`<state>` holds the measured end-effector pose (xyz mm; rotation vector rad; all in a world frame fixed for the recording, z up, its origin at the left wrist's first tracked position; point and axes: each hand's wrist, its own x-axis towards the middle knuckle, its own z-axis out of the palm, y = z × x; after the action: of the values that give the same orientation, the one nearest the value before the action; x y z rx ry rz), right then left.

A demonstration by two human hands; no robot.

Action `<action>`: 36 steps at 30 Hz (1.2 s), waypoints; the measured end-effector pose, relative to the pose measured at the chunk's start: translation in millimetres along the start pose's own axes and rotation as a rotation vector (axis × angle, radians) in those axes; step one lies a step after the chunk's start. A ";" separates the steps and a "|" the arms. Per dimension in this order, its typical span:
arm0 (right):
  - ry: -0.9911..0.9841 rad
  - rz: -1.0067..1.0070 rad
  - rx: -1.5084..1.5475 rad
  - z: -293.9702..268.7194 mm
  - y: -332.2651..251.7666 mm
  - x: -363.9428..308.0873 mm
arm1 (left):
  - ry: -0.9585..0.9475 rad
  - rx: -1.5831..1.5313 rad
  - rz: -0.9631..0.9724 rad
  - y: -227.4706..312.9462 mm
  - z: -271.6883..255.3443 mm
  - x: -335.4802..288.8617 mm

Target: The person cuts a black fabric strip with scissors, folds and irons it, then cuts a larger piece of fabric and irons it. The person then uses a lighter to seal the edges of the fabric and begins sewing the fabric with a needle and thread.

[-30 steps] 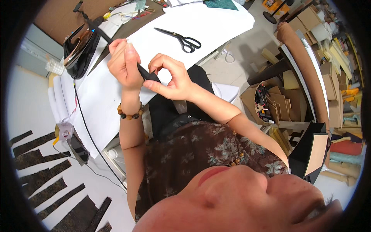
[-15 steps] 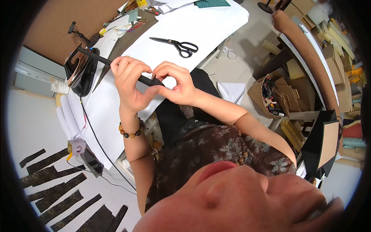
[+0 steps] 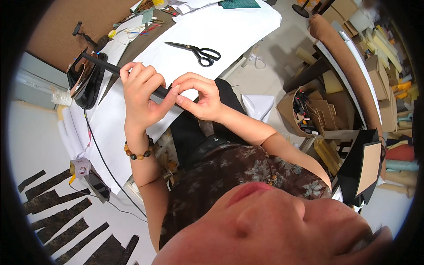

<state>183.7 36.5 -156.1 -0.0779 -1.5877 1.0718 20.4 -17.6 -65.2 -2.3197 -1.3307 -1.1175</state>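
A long, narrow black strip (image 3: 105, 64), which looks like folded fabric, runs slantwise over the white-covered table. My left hand (image 3: 142, 97) is closed round its middle, with a beaded bracelet at the wrist. At the strip's near end, my right hand (image 3: 202, 98) pinches with bent fingers, its fingertips meeting my left thumb. Those fingers hide the very tip of the strip. Beyond my hands lies a pair of black scissors (image 3: 194, 49), blades pointing left. The strip's far end reaches over a dark iron (image 3: 91, 84) at the table's left.
A black cord (image 3: 101, 152) trails down from the iron. Dark patterned fabric pieces (image 3: 73, 232) lie on a white surface at lower left. Far off sits a green cutting mat (image 3: 240, 4). To the right stand a cardboard box (image 3: 289, 108) and a brown roll (image 3: 349, 62).
My right fingertips have come up against my left thumb, covering the strip's near end. The whole view has shifted slightly, so things appear a little farther left.
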 end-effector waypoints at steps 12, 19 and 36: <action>-0.010 0.027 0.048 -5.5 8.0 0.4 | -0.031 -0.024 0.067 -11.6 -5.2 -0.6; 0.063 0.103 0.157 -3.0 8.2 4.6 | -0.174 -0.119 -0.006 -7.8 -20.4 2.7; 0.154 -0.147 -0.174 2.9 11.5 9.9 | -0.062 -0.140 0.027 -23.9 -6.1 -4.1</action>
<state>172.6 47.2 -156.0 -0.1552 -1.5197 0.7939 -3.3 -10.2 -67.7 -2.4828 -1.2760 -1.1746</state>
